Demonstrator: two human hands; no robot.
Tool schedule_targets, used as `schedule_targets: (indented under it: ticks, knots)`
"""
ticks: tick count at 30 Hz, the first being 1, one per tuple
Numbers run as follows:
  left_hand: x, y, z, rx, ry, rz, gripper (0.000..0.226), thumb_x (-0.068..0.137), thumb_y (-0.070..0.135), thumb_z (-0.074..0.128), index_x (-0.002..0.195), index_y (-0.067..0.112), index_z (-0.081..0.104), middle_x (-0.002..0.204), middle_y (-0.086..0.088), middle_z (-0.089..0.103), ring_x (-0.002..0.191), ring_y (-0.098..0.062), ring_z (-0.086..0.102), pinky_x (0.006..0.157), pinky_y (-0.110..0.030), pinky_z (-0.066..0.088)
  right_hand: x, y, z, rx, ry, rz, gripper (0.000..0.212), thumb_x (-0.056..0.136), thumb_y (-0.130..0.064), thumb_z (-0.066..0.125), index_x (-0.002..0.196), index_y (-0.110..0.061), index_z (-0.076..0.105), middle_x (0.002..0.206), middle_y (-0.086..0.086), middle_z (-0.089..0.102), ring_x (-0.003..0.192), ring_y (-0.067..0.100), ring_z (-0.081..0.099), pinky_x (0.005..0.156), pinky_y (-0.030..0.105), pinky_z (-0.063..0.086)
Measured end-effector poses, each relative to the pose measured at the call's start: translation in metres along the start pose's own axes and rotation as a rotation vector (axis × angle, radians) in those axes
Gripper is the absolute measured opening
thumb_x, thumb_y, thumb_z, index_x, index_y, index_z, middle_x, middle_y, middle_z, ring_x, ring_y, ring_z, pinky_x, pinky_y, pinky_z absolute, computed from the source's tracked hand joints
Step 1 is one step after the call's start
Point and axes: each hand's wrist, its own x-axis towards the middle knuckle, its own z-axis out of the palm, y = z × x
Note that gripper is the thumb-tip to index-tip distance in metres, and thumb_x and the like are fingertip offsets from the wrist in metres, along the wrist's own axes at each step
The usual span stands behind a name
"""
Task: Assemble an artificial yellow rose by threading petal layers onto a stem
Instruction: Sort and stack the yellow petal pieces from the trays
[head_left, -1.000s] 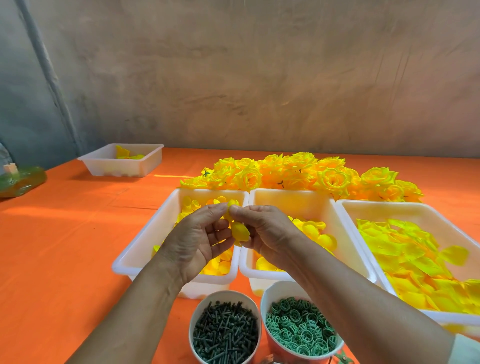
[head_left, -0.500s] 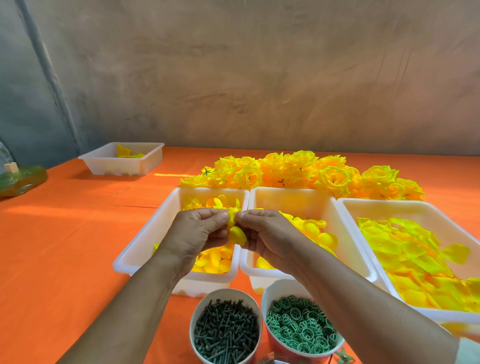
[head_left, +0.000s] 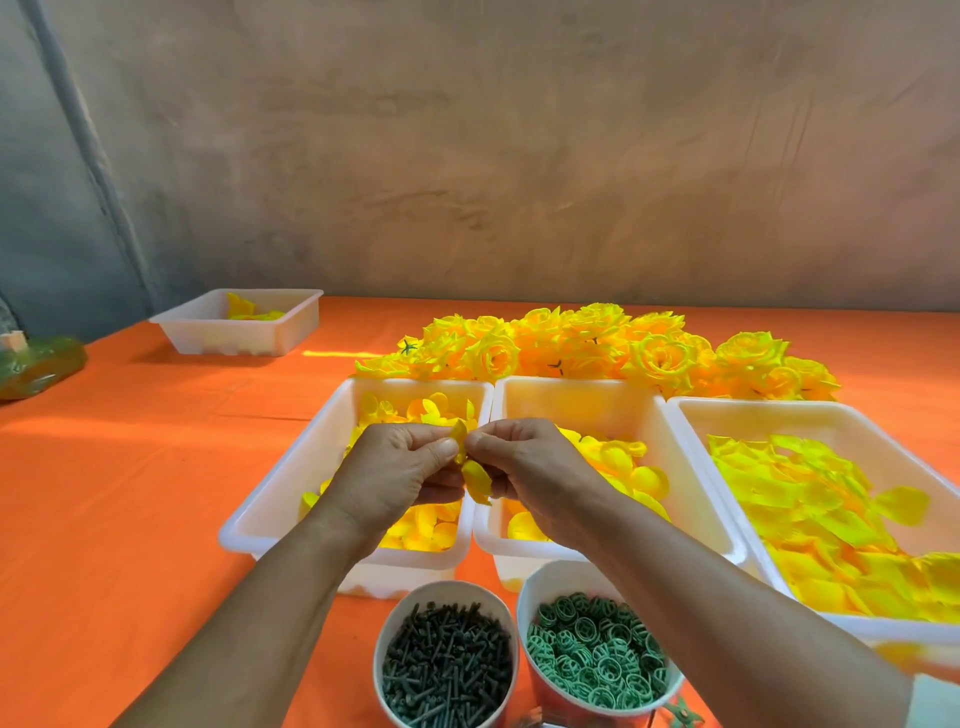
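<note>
My left hand (head_left: 396, 474) and my right hand (head_left: 531, 475) meet above the gap between two white trays, and together they pinch a small yellow petal piece (head_left: 474, 477). Its upper tip pokes up between my thumbs. Any stem inside it is hidden by my fingers. The left tray (head_left: 291, 486) holds small rounded yellow petals, the middle tray (head_left: 680, 483) holds cupped yellow petals, and the right tray (head_left: 769, 410) holds flat yellow-green petal layers. A cup of dark stems (head_left: 447, 662) and a cup of green rings (head_left: 597, 654) stand near me.
A pile of finished yellow roses (head_left: 613, 345) lies behind the trays. Another white tray (head_left: 208, 332) with a few yellow petals sits at the far left on the orange table (head_left: 114, 493). A green object (head_left: 39, 364) lies at the left edge.
Both hands have turned the petal piece and drawn closer, thumbs now pinching its top. The hands have stayed over the tray gap.
</note>
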Motion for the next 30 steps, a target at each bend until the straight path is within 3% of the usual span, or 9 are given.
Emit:
schedule_targets:
  ticks: [4, 7, 14, 21, 24, 28, 30]
  knots:
    - [0.001, 0.0, 0.002, -0.044, 0.069, 0.022, 0.014, 0.095, 0.003, 0.058, 0.101, 0.014, 0.065, 0.068, -0.004, 0.071, 0.062, -0.014, 0.069, 0.058, -0.026, 0.058, 0.001, 0.0, -0.003, 0.121, -0.041, 0.047, 0.018, 0.094, -0.013, 0.059, 0.078, -0.009, 0.065, 0.076, 0.014, 0.051, 0.059, 0.015, 0.044, 0.053, 0.023, 0.038]
    - [0.001, 0.0, 0.0, -0.097, 0.093, 0.024, 0.008, 0.093, 0.004, 0.062, 0.099, 0.008, 0.06, 0.066, -0.006, 0.068, 0.061, -0.017, 0.069, 0.056, -0.028, 0.057, 0.002, -0.003, -0.006, 0.131, -0.079, 0.064, 0.016, 0.095, -0.013, 0.058, 0.082, -0.008, 0.065, 0.079, 0.014, 0.052, 0.061, 0.015, 0.046, 0.052, 0.021, 0.041]
    - [0.0, -0.004, -0.005, -0.108, 0.05, -0.004, 0.008, 0.095, 0.007, 0.06, 0.091, 0.005, 0.067, 0.071, -0.008, 0.07, 0.062, -0.016, 0.068, 0.056, -0.027, 0.056, 0.002, -0.004, -0.008, 0.038, -0.061, 0.034, 0.022, 0.096, -0.014, 0.059, 0.074, -0.012, 0.064, 0.055, -0.006, 0.059, 0.052, 0.006, 0.05, 0.055, 0.02, 0.04]
    - [0.0, -0.001, -0.001, -0.17, 0.051, -0.045, 0.011, 0.096, 0.008, 0.057, 0.088, 0.004, 0.065, 0.066, -0.006, 0.07, 0.056, -0.014, 0.066, 0.052, -0.024, 0.055, 0.002, -0.003, -0.001, -0.029, 0.03, -0.021, 0.027, 0.096, -0.014, 0.058, 0.07, -0.016, 0.062, 0.051, -0.011, 0.055, 0.048, 0.004, 0.045, 0.053, 0.02, 0.037]
    - [0.0, 0.002, 0.003, -0.253, 0.057, -0.076, 0.014, 0.096, 0.008, 0.057, 0.085, 0.004, 0.064, 0.064, -0.005, 0.069, 0.055, -0.012, 0.065, 0.052, -0.025, 0.056, 0.002, -0.003, 0.001, -0.033, 0.036, -0.049, 0.023, 0.098, -0.013, 0.053, 0.078, -0.008, 0.063, 0.049, -0.011, 0.05, 0.045, 0.003, 0.041, 0.049, 0.017, 0.035]
    - [-0.001, 0.003, 0.004, -0.261, 0.101, -0.091, 0.014, 0.095, 0.011, 0.058, 0.083, 0.006, 0.062, 0.063, -0.004, 0.068, 0.054, -0.014, 0.066, 0.05, -0.024, 0.055, -0.001, -0.002, 0.002, -0.03, -0.003, -0.041, 0.027, 0.101, -0.021, 0.049, 0.083, -0.008, 0.064, 0.06, -0.003, 0.055, 0.056, 0.009, 0.048, 0.057, 0.022, 0.039]
    - [0.0, 0.003, 0.003, -0.252, 0.16, -0.1, 0.015, 0.095, 0.011, 0.059, 0.08, 0.008, 0.059, 0.057, 0.0, 0.064, 0.049, -0.012, 0.062, 0.048, -0.023, 0.053, -0.002, -0.003, -0.001, 0.06, -0.078, 0.002, 0.034, 0.1, -0.035, 0.049, 0.088, -0.007, 0.065, 0.074, 0.006, 0.061, 0.066, 0.016, 0.053, 0.065, 0.027, 0.044]
